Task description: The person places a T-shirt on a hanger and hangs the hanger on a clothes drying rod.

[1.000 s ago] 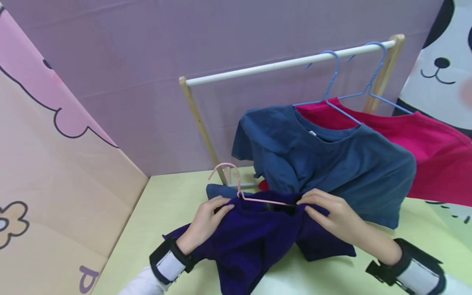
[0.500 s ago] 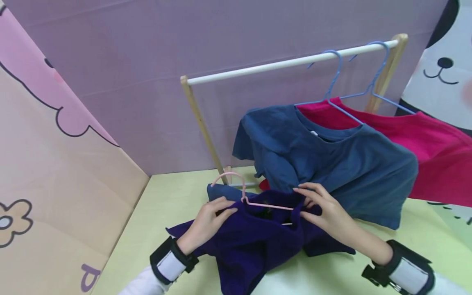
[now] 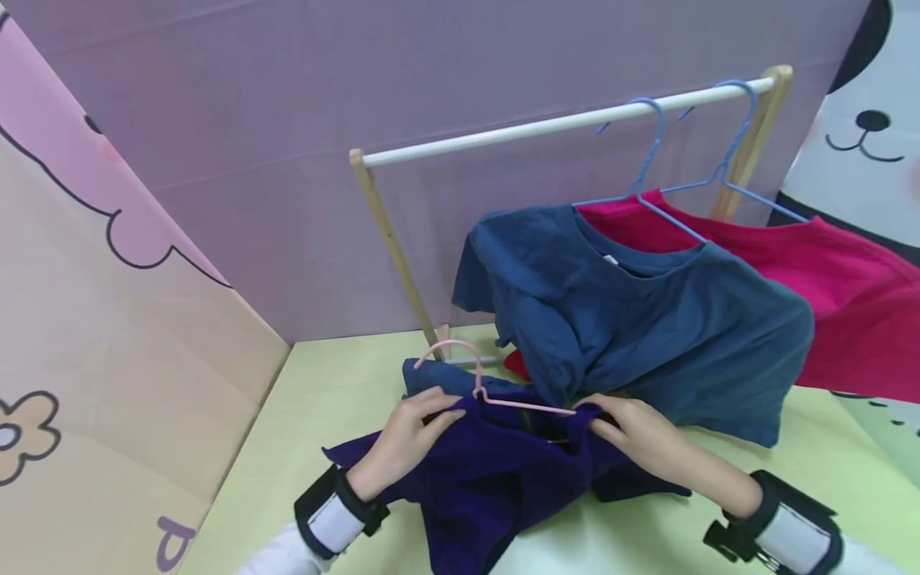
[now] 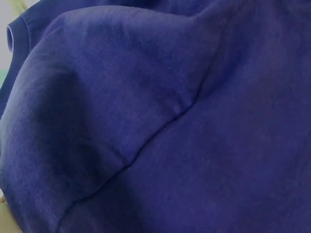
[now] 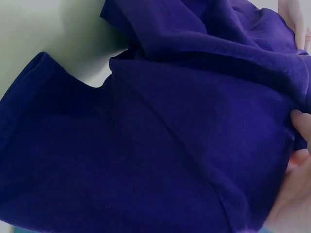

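Note:
A dark purple T-shirt (image 3: pixel 489 471) is held up at its neckline over the table, its lower part hanging down toward me. A pink hanger (image 3: pixel 528 406) sits in its neck opening, the hook standing up out of the collar. My left hand (image 3: pixel 410 431) pinches the left shoulder of the shirt beside the hook. At the right side of the collar, my right hand (image 3: pixel 636 431) pinches the fabric near the hanger's right arm. In the right wrist view, the thumb (image 5: pixel 302 124) presses on the purple cloth. Purple fabric fills most of the left wrist view.
Behind stands a clothes rack with a white rail (image 3: pixel 546 128) and wooden posts. A blue T-shirt (image 3: pixel 647 311) and a red garment (image 3: pixel 862 303) hang there on blue hangers (image 3: pixel 652 156). A folded piece of blue cloth (image 3: pixel 446 374) lies on the yellow table (image 3: pixel 338 375).
The pink hanger has moved down and slightly right, sinking toward the collar. My right hand loosened from the collar, its fingers lifting, and now grips there again. My left hand stays nearly in place.

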Demonstrator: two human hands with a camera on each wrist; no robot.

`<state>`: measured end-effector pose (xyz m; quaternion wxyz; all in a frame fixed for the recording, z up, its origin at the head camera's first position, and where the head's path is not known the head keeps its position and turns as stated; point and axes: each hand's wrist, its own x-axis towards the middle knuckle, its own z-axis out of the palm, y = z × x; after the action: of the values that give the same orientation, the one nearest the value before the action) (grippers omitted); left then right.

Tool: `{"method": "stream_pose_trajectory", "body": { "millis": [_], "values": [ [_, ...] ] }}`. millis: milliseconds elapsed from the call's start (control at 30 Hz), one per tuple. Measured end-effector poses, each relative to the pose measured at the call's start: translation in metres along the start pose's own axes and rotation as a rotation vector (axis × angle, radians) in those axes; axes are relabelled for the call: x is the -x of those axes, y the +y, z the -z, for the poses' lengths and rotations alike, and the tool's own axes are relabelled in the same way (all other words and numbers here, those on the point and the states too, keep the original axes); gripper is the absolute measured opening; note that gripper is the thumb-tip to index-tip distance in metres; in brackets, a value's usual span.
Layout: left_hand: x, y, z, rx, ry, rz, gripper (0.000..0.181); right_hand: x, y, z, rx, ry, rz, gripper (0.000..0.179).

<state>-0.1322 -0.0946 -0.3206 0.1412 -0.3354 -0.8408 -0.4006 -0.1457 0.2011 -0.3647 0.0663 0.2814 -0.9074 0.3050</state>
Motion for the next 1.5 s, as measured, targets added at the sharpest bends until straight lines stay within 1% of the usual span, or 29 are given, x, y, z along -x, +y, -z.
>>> {"method": "stream_pose_trajectory", "body": {
  "millis": [167,200,300,400,467,633,800,1000,1133,1367,1500],
  "values": [
    [0.003,-0.020,-0.012,-0.005,0.000,0.004,0.014,0.002,-0.002,-0.005,0.037,0.006,0.045,0.014],
    [0.003,-0.025,-0.014,-0.005,-0.002,0.002,0.013,0.002,-0.002,-0.005,0.032,0.011,0.059,0.014],
    [0.003,-0.030,-0.016,-0.004,-0.004,-0.007,0.012,0.003,-0.002,-0.005,-0.020,0.023,0.097,0.014],
    [0.002,-0.032,-0.017,0.000,-0.010,0.004,0.012,0.005,-0.002,-0.003,-0.071,0.048,0.103,0.013],
    [0.003,-0.033,-0.017,0.002,-0.010,0.014,0.012,0.007,-0.002,0.000,-0.084,0.077,0.092,0.016],
    [0.003,-0.034,-0.017,0.007,-0.014,0.023,0.013,0.012,0.003,0.006,-0.057,0.140,0.081,0.025],
    [0.003,-0.035,-0.017,0.007,-0.023,0.026,0.013,0.019,0.009,0.014,-0.049,0.157,0.088,0.025],
    [0.003,-0.034,-0.014,0.018,-0.049,0.046,0.014,0.026,0.011,0.024,-0.042,0.163,0.076,0.025],
    [0.003,-0.034,-0.014,0.014,-0.042,0.039,0.015,0.029,0.014,0.029,-0.033,0.177,0.084,0.026],
    [0.005,-0.038,-0.015,0.006,-0.029,0.045,0.015,0.034,0.016,0.035,0.002,0.191,0.103,0.029],
    [0.007,-0.041,-0.016,0.013,-0.013,0.042,0.015,0.038,0.017,0.038,0.017,0.221,0.119,0.033]
  ]
}}
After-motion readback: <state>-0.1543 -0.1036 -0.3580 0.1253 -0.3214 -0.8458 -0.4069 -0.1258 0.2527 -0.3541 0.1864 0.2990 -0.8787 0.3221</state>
